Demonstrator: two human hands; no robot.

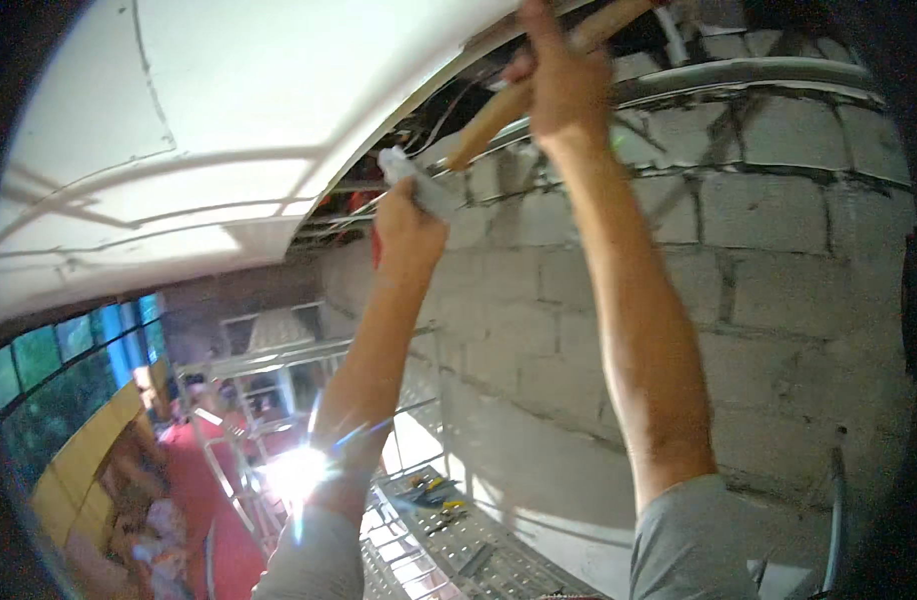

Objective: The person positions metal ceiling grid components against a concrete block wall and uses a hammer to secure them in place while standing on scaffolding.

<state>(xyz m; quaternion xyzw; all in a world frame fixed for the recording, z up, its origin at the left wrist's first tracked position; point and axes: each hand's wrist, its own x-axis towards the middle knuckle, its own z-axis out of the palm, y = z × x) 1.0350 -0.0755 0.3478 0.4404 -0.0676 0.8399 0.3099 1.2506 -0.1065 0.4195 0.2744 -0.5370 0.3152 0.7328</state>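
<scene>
Both my arms reach up toward the open edge of the ceiling. My right hand, a little smeared by motion, is closed around the pale wooden handle of what looks like a hammer. The handle slants up to the right; its far end, by the top edge, is too dark to make out. Lower and to the left, my left hand is closed on a light grey, flat piece that looks like a metal bracket. Something red shows beside that hand; I cannot tell what it is.
A white ceiling panel spans the upper left, its cut edge beside dark wiring. A grey block wall with a pipe stands right. Below are a perforated scaffold platform with tools, metal scaffold frames, and a glaring light.
</scene>
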